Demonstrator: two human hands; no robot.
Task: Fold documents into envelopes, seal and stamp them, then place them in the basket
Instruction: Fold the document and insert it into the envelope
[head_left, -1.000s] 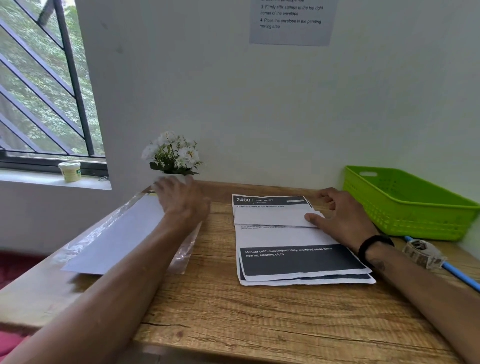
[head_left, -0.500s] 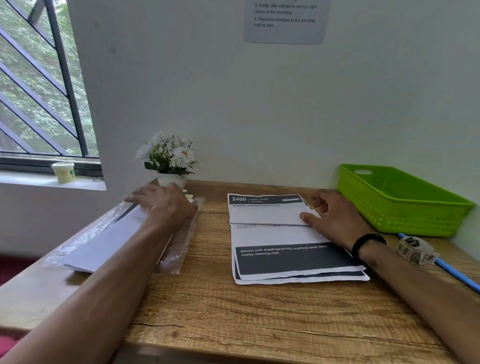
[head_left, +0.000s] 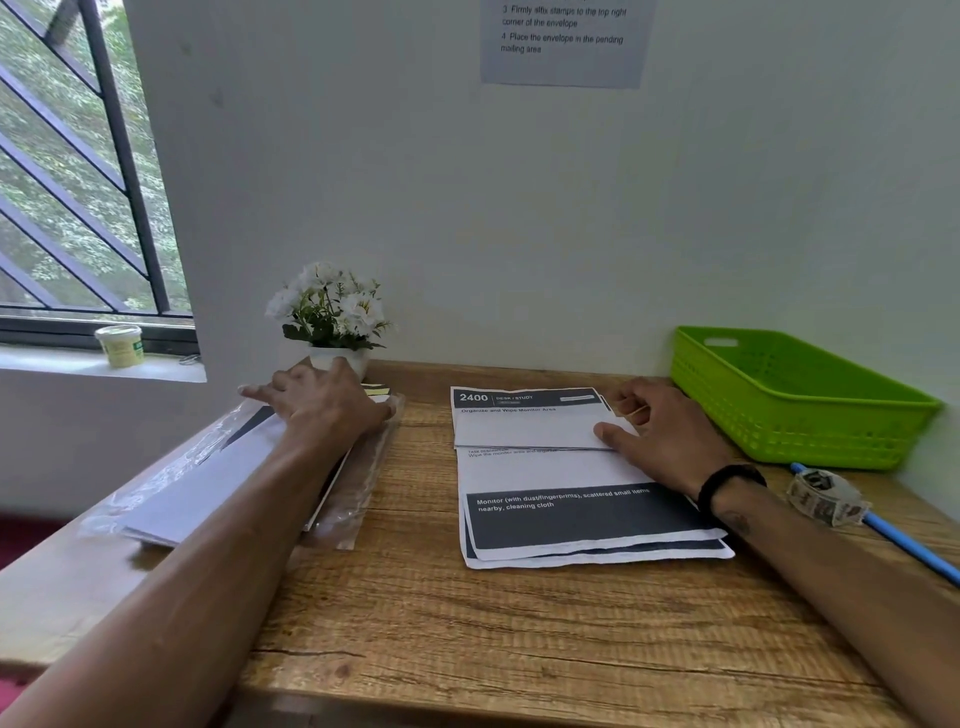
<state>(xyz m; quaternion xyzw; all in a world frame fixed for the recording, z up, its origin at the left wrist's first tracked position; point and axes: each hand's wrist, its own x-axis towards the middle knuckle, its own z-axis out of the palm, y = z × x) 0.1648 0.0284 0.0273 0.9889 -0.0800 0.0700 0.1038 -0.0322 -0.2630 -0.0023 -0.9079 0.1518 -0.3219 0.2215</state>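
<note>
1. The left hand (head_left: 327, 402), fingers spread and relaxed, is resting on the envelopes (head_left: 208, 483) in their plastic sleeve at 9 o'clock.
2. The right hand (head_left: 660, 436) is pressing loose fingers on the folded documents (head_left: 550, 467) at the counter's (head_left: 467, 623) centre, grasping nothing.
3. The basket (head_left: 795, 395) is sitting at 3 o'clock.
4. Risk: the slippery sleeve may be sliding under the hand, or the fold springing open once released.
</note>
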